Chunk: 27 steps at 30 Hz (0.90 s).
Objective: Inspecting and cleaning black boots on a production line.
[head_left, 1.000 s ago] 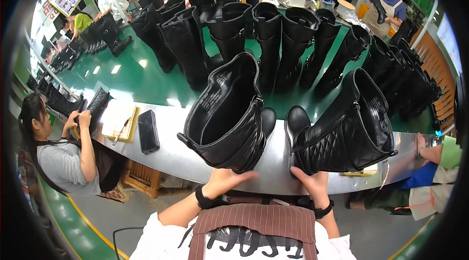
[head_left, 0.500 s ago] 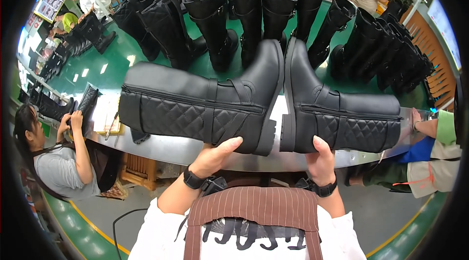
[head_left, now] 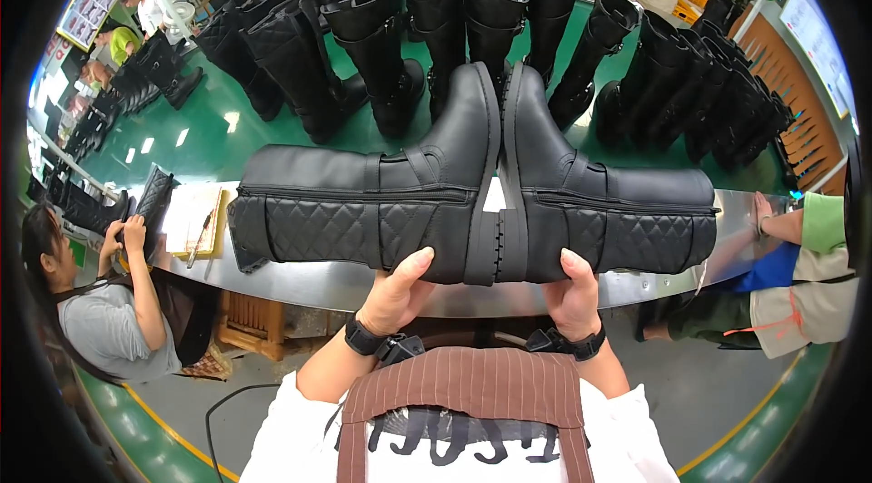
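Observation:
I hold two tall black boots sole to sole in front of me. My left hand (head_left: 397, 294) grips the heel of the left boot (head_left: 363, 202), whose quilted shaft points left. My right hand (head_left: 572, 294) grips the heel of the right boot (head_left: 609, 202), whose shaft points right. Both toes point away from me and the treaded soles press together in the middle. Each boot has straps at the ankle and a quilted panel low on the shaft.
Behind the pair, several black boots (head_left: 436, 20) stand in rows on a green table (head_left: 209, 133). A steel counter edge (head_left: 309, 279) runs below the boots. A seated person (head_left: 100, 301) is at the left, another person's arm (head_left: 799, 229) at the right.
The boots were lying on the counter with their openings toward me. I lifted and turned them sideways, then brought their soles together, closing the gap between them.

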Available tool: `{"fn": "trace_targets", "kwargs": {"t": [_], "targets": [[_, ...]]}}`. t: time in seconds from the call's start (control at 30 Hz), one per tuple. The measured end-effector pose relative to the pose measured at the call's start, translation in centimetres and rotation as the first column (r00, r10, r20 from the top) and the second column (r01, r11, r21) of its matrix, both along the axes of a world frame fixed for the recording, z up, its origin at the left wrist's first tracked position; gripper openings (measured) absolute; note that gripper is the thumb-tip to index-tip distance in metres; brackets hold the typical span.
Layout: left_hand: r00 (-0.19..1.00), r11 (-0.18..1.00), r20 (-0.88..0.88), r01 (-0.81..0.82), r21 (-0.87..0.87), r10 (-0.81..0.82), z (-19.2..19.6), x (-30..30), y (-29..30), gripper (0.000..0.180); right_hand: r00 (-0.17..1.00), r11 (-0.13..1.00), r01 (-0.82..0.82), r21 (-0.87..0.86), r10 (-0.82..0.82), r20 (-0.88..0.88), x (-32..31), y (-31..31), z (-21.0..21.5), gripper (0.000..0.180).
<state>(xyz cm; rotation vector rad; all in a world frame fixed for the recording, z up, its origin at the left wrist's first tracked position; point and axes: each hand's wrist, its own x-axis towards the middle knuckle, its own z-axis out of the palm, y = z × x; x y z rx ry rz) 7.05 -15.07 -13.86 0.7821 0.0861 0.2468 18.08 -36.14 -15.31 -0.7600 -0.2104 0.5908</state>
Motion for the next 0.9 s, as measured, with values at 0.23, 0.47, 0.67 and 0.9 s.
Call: {"fn": "trace_targets", "kwargs": {"t": [0.23,0.47,0.67,0.9], "targets": [[0.999,0.999,-0.011,0.03,-0.036,-0.031,-0.5,-0.1,0.4,0.039,0.997,0.997,-0.075,0.011,0.075,0.003,0.4,-0.4,-0.8,0.038],[0.993,0.992,-0.048,0.102,-0.075,-0.105,-0.8,-0.5,0.8,0.038,1.0,0.999,0.007,-0.04,-0.006,0.019,0.5,-0.8,-1.9,0.038],[0.993,0.986,-0.002,0.113,-0.122,-0.114,-0.6,-0.3,0.2,0.041,1.0,1.0,0.004,0.031,-0.004,-0.016,0.0,-0.3,-1.0,0.037],[0.993,0.991,-0.027,0.111,-0.076,-0.113,-0.9,-0.2,0.0,0.044,0.999,0.999,-0.042,0.026,0.043,-0.022,0.0,-0.4,-0.7,0.037]]}}
